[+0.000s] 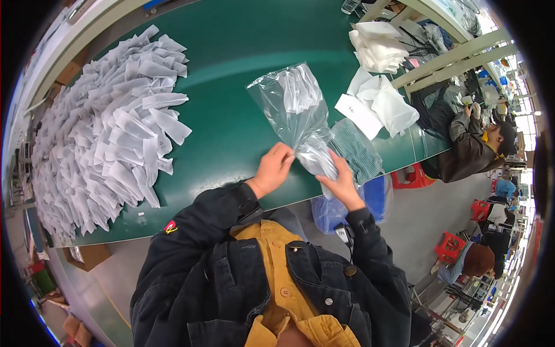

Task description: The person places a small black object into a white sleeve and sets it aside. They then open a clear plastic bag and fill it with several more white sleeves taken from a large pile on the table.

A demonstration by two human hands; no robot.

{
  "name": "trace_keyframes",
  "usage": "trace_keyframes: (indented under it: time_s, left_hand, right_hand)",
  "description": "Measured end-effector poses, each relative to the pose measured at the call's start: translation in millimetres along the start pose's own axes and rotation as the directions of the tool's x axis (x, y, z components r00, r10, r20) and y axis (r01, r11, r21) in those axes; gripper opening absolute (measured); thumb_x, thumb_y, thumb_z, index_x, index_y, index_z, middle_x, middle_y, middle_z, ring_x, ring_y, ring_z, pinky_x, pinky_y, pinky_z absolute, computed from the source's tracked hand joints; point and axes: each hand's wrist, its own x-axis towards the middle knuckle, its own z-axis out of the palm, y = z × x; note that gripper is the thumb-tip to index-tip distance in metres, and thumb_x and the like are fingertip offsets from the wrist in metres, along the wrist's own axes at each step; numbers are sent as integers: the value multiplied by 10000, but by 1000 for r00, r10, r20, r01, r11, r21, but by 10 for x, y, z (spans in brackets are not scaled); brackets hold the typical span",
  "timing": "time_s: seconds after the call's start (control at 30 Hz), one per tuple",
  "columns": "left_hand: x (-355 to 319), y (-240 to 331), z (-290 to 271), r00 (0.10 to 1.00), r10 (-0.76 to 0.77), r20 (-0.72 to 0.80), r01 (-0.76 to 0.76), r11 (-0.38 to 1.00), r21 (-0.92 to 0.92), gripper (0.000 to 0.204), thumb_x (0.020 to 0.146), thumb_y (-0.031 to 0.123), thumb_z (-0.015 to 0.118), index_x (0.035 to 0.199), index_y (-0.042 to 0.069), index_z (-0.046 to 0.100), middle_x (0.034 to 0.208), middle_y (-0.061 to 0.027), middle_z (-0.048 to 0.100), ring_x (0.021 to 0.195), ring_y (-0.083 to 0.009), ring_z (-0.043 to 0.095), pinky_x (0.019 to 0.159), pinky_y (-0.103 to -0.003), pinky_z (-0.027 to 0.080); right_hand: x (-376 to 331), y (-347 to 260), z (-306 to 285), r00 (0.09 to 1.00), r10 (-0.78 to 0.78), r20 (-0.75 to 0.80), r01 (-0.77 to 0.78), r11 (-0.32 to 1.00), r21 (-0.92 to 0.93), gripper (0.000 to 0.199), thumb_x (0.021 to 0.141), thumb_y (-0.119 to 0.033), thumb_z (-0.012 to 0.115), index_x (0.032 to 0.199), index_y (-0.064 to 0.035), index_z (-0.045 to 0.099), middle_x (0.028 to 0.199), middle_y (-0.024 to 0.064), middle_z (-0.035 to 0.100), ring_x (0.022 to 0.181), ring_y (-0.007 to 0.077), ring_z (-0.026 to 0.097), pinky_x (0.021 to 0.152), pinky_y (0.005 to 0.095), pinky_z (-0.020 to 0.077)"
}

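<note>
A large clear plastic bag [272, 95] lies on the green tabletop, with several white frosted pouches [302, 89] bunched inside its far end. Its near end is gathered into a crumpled bundle. My left hand [273, 168] pinches the bag's edge at the left of that gathered part, fingertips together. Wrapped around the gathered plastic from the right is my right hand [341, 182], thumb toward me. Beneath and beside the bag, on the right, rests a folded grey-green ribbed cloth [355, 150].
A broad heap of white frosted pouches [115, 133] covers the table's left side. White sheets [384, 107] and a stack of white pouches [378, 46] lie at the right. A blue plastic-lined container [376, 199] and red stool [413, 176] stand below the edge; a co-worker [477, 147] sits beyond.
</note>
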Motion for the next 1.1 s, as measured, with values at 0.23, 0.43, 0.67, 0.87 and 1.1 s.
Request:
trace_keyframes:
  time_s: [0.23,0.43,0.67,0.87,1.1]
  left_hand:
    - [-102,29,-324,982,126,-141,-122,992,32,113,858,-18,645,909,4,547,860,-132,540,753,-298,553,689,-339,470]
    - [-346,-14,-367,994,97,-57,-96,995,23,86,870,-14,623,899,3,543,867,-137,540,781,-318,555,721,-356,477]
    - [-497,160,-435,997,45,64,-43,998,-36,92,873,6,622,885,11,531,849,-139,520,784,-336,551,712,-381,474]
    - [-604,6,-582,996,-82,-27,80,995,-64,127,875,41,640,902,14,519,844,-133,512,773,-334,556,699,-400,469]
    - [-704,-167,-763,998,-59,-38,63,992,114,263,834,106,699,1031,40,538,997,-133,544,998,-344,538,870,-425,457]
  right_hand:
    - [1073,-88,839,987,-59,152,18,966,259,811,746,-276,840,1392,43,466,1200,229,598,1140,342,581,979,382,457]
    - [1427,-523,1332,953,129,276,-147,988,48,812,749,-322,833,1353,73,459,1232,302,556,1167,407,541,964,446,446]
    - [1539,-400,1795,982,-140,-128,106,963,-247,956,761,-469,786,1424,75,364,1193,390,476,1104,503,489,973,504,409]
    - [1203,-400,1667,986,-155,66,169,895,-412,922,784,-333,804,1450,61,303,1208,389,453,1109,510,485,974,499,419]
    - [1690,-386,1687,934,-349,70,355,903,-240,757,816,-223,782,1407,17,374,1223,331,467,1038,487,527,899,491,459]
